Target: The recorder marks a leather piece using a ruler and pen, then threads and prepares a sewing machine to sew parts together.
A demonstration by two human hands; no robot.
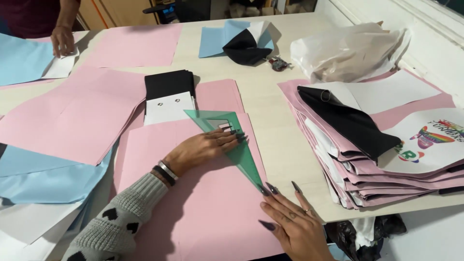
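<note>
1. We see the green triangle ruler (231, 140) lying flat on the pink sheet (203, 203).
2. Our left hand (203, 147) presses it down, fingers spread flat.
3. Our right hand (292, 224) touches its lower tip, fingers open, gripping nothing.
4. Behind the ruler lies a black-and-white stack (169, 96); right of it, a pile of folded sheets (377, 159).

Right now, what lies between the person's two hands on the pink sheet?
In the head view, the green see-through triangle ruler spans it: the left hand presses its upper part, the right hand touches its lower tip, on the pink sheet.
</note>
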